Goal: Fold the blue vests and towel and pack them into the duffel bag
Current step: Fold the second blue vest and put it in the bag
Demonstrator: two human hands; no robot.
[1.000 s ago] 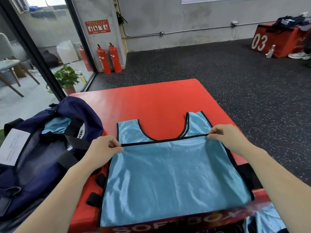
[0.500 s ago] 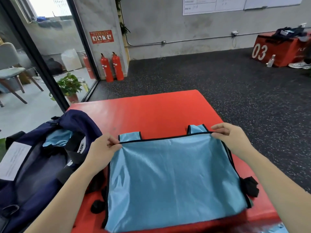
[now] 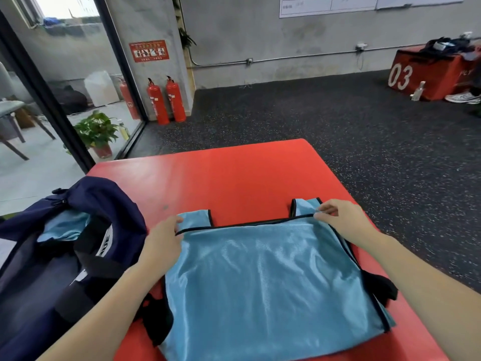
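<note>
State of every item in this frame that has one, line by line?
Vest: folded in half on the red box, straps showing beyond the hem.
Duffel bag: open, blue cloth inside.
Left hand: pinching the hem's left corner.
Right hand: pinching the hem's right corner.

A big white "03" stands on the side of the red box by the far wall. White lettering on the navy duffel bag is partly hidden; the red wall sign is too small to read.
</note>
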